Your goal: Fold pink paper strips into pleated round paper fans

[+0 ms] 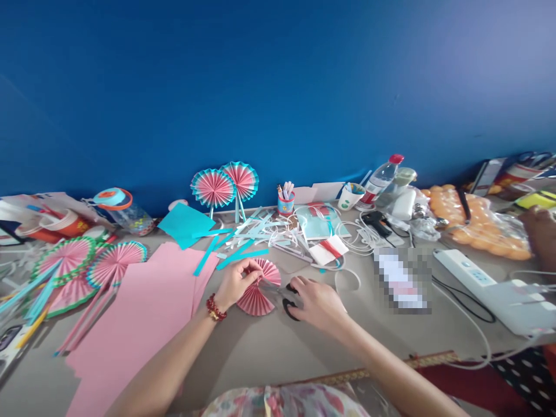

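My left hand (237, 282), with a red bead bracelet on its wrist, pinches a pleated pink paper fan (259, 289) near the middle of the grey table (269, 347). The fan stands half folded between my two hands. My right hand (316, 302) is closed around the black handles of a pair of scissors (288, 299), whose blades point left into the fan's folds.
Pink paper sheets (143, 324) lie at the left beside finished pink fans on sticks (73, 272). Two more fans (226, 186) stand against the blue wall. Teal paper strips (234, 243), a pen cup (285, 202), a bottle (382, 176), cables and a power strip (486, 286) crowd the back and right. Another person's hand (541, 234) shows at the right edge.
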The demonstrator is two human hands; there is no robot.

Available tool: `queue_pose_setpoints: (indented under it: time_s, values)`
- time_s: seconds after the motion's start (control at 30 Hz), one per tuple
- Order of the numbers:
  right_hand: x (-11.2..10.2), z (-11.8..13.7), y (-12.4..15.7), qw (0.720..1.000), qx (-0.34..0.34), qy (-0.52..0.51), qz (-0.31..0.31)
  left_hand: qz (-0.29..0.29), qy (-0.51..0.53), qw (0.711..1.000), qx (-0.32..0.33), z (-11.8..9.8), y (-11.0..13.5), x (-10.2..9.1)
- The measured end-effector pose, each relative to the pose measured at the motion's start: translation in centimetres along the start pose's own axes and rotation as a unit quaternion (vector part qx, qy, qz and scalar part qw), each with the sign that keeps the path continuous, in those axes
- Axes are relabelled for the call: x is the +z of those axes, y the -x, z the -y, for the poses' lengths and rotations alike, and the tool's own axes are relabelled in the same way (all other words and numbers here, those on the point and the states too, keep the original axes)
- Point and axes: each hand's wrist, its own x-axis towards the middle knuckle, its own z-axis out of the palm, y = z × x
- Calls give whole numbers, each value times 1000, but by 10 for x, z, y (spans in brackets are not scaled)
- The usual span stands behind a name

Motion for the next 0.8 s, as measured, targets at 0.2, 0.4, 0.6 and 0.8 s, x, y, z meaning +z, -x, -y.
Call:
queue_pose_setpoints:
  time_s: [0.2,0.4,0.6,0.8]
  values:
    - [6,10,-13,1000,-12,14,6,-11,3,1000,5,-2,-2,0]
    - [8,10,-20,1000,-13,17,15,-17,-25,999,27,-10,-6,1]
    - [7,11,-24,999,-11,30,24,-16,-23,999,22,-7,-8,4]
    - [7,11,-26,999,-21,31,9,-19,-12,1000,9,-4,-8,3]
